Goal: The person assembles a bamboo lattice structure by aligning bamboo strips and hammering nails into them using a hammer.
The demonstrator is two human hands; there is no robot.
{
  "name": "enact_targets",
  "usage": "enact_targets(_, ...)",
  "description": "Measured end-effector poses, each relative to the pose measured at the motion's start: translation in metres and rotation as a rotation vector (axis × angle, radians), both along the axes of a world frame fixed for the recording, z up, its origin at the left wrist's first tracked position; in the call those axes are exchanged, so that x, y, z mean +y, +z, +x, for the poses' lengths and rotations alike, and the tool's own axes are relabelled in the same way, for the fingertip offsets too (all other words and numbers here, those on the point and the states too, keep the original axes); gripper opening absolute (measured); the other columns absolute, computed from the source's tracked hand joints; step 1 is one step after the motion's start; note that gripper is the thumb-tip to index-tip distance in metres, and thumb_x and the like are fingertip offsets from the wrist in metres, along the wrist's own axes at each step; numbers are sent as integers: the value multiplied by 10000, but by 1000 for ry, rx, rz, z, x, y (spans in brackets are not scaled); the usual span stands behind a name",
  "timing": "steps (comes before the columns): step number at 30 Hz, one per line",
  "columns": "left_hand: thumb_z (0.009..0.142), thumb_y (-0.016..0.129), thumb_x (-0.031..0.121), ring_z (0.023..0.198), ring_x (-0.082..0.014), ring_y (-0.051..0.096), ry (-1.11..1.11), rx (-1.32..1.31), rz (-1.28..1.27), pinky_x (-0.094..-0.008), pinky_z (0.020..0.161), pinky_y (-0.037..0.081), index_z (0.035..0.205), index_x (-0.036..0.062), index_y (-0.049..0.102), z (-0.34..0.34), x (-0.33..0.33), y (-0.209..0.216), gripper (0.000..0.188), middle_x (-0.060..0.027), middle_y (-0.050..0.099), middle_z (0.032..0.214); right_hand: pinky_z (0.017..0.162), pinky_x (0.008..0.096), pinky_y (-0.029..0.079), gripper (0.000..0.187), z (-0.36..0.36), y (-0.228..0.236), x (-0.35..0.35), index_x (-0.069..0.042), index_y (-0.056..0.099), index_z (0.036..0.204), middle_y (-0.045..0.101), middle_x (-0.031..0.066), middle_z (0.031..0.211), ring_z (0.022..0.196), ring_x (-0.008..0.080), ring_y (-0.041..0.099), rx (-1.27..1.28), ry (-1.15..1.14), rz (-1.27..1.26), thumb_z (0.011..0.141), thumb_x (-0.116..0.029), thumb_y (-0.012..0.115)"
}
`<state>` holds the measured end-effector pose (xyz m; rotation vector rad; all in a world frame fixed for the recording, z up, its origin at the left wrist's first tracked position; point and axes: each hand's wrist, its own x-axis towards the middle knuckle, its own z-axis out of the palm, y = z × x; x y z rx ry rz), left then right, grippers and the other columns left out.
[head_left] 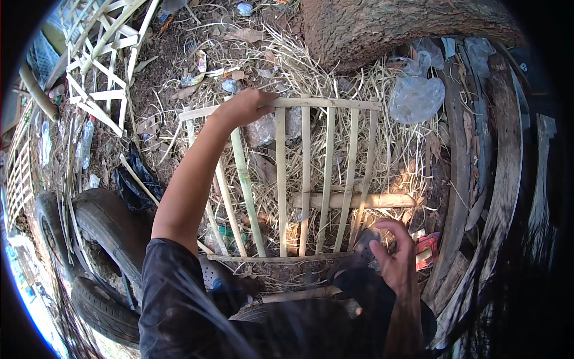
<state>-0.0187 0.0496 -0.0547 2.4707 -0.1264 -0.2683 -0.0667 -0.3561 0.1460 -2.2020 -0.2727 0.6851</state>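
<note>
A frame of split bamboo slats lies in front of me over shavings, its several upright slats joined to a far and a near crossbar. My left hand is closed around the far crossbar, left of its middle. Beside the frame's near right corner is my right hand, thumb and forefinger apart, with nothing seen between them; its other fingers are partly hidden. A thick bamboo piece lies crosswise beneath the slats. Farther up, a grey stone shows between them.
A tree trunk stands at the far right, near a clear plastic bag. Old tyres rest at the left, below a woven bamboo lattice. Weathered planks line the right. A red packet lies near my right hand.
</note>
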Motion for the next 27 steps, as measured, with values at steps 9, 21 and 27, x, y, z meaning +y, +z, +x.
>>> enact_targets(9,845,677,215,850,-370,669,-44,-95,-81,-431,807,535,1210,43,626,6,4,-23,406,-205,694,886,875,376,509,335,-50,-108,9,2,602,1097,659,179,1072,1018,311,646,158,113,-94,793,-90,710)
enact_targets(21,505,892,419,1084,-261,555,36,-10,622,-441,882,445,1337,146,389,-26,-55,3,1010,-83,517,1183,905,477,423,430,-22,-196,196,-20,420,1110,524,229,1071,1037,421,525,-183,-122,114,746,-41,649)
enact_targets(27,571,843,248,1075,-267,571,63,-43,532,-437,814,496,1320,194,397,-30,-42,-5,874,-80,518,1196,922,492,393,475,-16,-219,196,-36,422,1124,506,211,1088,1066,408,491,-297,-90,53,728,-66,683)
